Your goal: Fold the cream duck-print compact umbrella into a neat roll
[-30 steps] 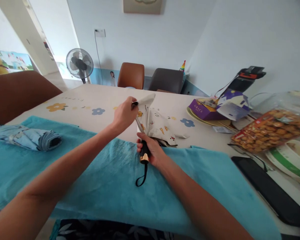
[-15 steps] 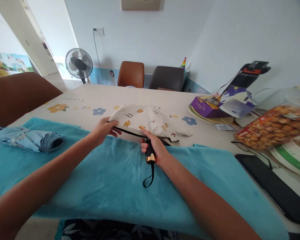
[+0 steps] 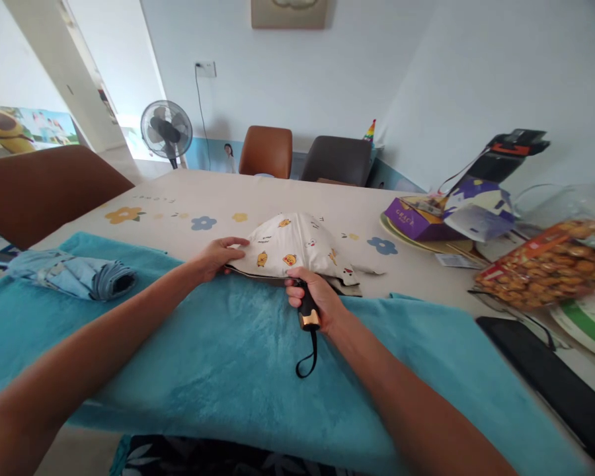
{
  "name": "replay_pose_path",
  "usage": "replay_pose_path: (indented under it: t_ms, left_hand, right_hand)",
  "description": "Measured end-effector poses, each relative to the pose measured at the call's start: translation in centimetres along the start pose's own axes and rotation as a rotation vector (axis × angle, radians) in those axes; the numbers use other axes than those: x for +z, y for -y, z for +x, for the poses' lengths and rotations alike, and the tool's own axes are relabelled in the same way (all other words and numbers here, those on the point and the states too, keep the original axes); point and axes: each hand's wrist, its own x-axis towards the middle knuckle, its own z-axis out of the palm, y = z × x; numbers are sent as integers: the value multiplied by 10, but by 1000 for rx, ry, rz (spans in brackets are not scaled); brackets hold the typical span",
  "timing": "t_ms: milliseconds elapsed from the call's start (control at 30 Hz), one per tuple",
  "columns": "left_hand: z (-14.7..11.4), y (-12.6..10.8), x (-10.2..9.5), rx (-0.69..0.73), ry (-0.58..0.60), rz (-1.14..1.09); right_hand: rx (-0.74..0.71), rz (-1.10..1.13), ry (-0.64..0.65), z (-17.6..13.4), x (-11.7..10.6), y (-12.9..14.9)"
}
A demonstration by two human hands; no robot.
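A folding umbrella (image 3: 302, 241) with a cream canopy and yellow duck prints lies partly spread in front of me, over the table and the towel's far edge. My right hand (image 3: 317, 297) is closed around its black handle (image 3: 307, 309), which has a gold band and a black wrist strap (image 3: 307, 363) hanging toward me. With my left hand (image 3: 221, 256) I pinch the left edge of the canopy between thumb and fingers. Beneath both arms a turquoise towel (image 3: 203, 370) covers the near side of the table. The umbrella's shaft is hidden.
A rolled light-blue bundle (image 3: 74, 274) rests on the towel at left. Along the right stand a purple box (image 3: 414, 221), a clear jar of nuts (image 3: 555, 264), a bowl (image 3: 590, 324) and a long black object (image 3: 540, 377). Chairs (image 3: 266, 152) and a fan (image 3: 166, 132) are beyond the table (image 3: 193, 192).
The canopy's middle has risen into a rounder dome. My left hand has shifted slightly along its edge, while the right keeps its hold on the handle. The whole view has shifted slightly.
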Motion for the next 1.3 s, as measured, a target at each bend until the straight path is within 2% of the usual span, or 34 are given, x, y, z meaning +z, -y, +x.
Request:
replay_pose_path:
  t_ms: [133, 233, 333, 400, 433, 500, 600, 700, 767, 933, 1100, 1300]
  left_hand:
    - [10, 6, 18, 54, 15, 106]
    - [17, 3, 32, 116, -43, 345]
    - [17, -6, 47, 407, -257, 581]
    - [11, -13, 63, 624, -356, 619]
    - [6, -16, 72, 708, -342, 601]
    - [-3, -23, 93, 804, -200, 572]
    - [-9, -34, 121, 710, -99, 509]
    - [-3, -47, 135, 559, -116, 400]
    - [3, -54, 139, 520, -142, 314]
    - [4, -65, 139, 429, -147, 14]
    - [4, -68, 130, 280, 102, -361]
    - [9, -62, 122, 82, 201, -703]
  right_hand:
    - [-76, -5, -18, -5, 2, 6]
    - [-94, -40, -41, -9, 4, 8]
    - [-105, -80, -95, -12, 7, 7]
    - [-144, -125, -146, -12, 9, 5]
    - [-176, -150, -158, -13, 10, 4]
    - [-237, -214, -168, -13, 11, 0]
    - [-279, -326, -188, -12, 12, -6]
    - [-300, -398, -212, -12, 13, -9]
    - [-319, -423, -204, -12, 13, -8]
    - [-341, -446, -187, -13, 11, -1]
    - [-359, -480, -93, -14, 8, 5]
    - [-316, -567, 22, -16, 4, 4]
